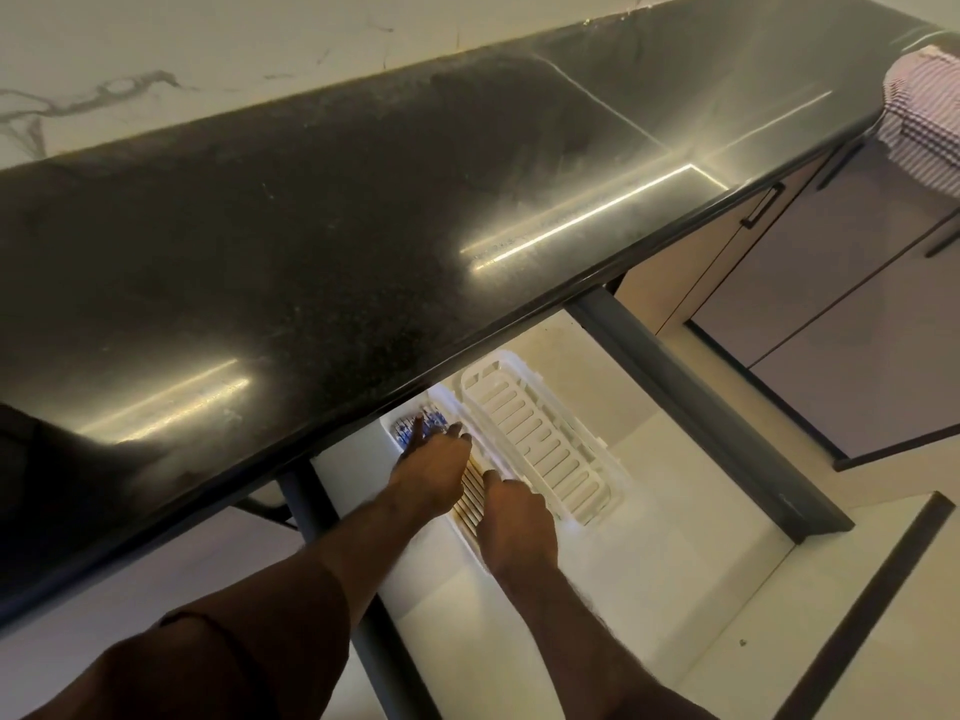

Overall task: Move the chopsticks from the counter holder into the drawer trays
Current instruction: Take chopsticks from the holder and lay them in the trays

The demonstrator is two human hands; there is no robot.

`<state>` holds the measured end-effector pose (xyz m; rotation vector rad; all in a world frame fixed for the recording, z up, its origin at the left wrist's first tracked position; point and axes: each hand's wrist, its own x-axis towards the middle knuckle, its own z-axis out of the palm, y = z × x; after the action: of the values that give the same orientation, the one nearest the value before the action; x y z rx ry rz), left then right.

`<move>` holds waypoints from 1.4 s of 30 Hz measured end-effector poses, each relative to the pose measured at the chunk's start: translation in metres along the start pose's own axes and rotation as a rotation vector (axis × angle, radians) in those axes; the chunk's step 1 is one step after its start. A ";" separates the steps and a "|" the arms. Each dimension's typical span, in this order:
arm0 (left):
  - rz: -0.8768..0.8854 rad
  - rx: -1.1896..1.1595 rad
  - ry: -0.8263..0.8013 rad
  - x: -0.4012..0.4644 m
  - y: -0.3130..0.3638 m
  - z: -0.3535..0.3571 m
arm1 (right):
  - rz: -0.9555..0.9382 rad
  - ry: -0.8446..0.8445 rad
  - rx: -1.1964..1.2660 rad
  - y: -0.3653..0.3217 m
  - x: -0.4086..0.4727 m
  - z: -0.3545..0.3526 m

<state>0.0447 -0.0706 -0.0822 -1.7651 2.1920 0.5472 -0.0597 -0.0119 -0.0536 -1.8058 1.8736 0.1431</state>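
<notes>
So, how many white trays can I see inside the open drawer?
2. One tray lies on the right with bare slots. The other tray lies left of it, under both hands, and holds chopsticks. The counter may hide more.

Both bare forearms extend forward and downward, side by side. Left hand point(434, 472): palm down, fingers spread and extended forward. Right hand point(514, 522): palm down, fingers loosely curled, index finger extended.

One head-worn view looks steeply down, near, over the black counter point(311, 226) into the open drawer point(675, 537).
</notes>
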 end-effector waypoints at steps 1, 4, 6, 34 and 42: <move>0.011 -0.037 0.035 -0.004 0.001 -0.007 | 0.003 0.025 0.029 -0.002 -0.002 -0.006; 0.038 -0.246 0.137 -0.024 0.003 -0.028 | 0.059 0.073 0.295 -0.004 -0.010 -0.031; 0.037 -0.358 0.204 -0.041 0.006 -0.047 | 0.084 0.136 0.467 -0.008 -0.018 -0.048; -0.269 -0.851 1.149 -0.289 -0.331 -0.157 | -0.568 0.359 0.482 -0.418 -0.117 -0.048; -0.284 -0.911 1.134 -0.285 -0.364 -0.156 | -0.498 0.334 0.367 -0.440 -0.108 -0.022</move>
<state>0.4655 0.0401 0.1378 -3.4769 2.3379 0.6001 0.3501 0.0317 0.1357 -2.0437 1.4590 -0.6712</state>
